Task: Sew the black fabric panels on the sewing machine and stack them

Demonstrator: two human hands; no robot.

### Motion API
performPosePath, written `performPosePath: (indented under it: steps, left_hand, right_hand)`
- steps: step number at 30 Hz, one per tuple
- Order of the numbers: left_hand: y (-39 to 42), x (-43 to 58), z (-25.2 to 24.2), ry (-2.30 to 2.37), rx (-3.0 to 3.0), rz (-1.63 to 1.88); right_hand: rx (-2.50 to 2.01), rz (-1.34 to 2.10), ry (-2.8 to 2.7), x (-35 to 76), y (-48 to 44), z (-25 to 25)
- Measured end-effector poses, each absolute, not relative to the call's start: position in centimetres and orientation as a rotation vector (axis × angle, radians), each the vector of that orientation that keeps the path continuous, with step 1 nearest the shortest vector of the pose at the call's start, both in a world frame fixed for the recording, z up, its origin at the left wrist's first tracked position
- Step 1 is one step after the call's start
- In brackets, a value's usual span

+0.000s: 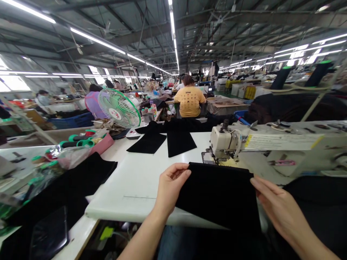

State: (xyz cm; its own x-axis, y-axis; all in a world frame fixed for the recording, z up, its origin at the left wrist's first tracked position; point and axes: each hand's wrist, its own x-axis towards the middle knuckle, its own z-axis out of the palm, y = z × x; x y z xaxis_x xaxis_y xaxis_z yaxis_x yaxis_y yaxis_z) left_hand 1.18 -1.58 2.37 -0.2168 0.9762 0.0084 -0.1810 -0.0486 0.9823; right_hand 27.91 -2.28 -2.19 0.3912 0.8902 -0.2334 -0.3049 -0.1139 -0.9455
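A piece of black fabric lies at the near edge of the white sewing table, just in front of the sewing machine. My left hand grips its upper left corner, fingers curled over the edge. My right hand holds its right edge, fingers stretched along the cloth. The machine's needle end is just behind the fabric's far edge.
Two more black fabric pieces lie further back on the table. A heap of black cloth and a pink tray of green thread spools sit at the left. A green fan stands behind. A person in a yellow shirt sits ahead.
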Motion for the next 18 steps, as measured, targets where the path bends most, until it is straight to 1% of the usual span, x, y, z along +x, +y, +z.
performPosePath:
  steps: [6,18]
  left_hand:
    - [-1.3,1.1,2.37,1.149,0.912,1.46]
    - [-0.88,1.61,2.26,1.175,0.983,1.579]
  right_hand:
    - [-1.262,1.079,-0.654,28.03,-2.16,-1.89]
    - [-1.256,1.041,-0.674,28.5,-2.36,-1.91]
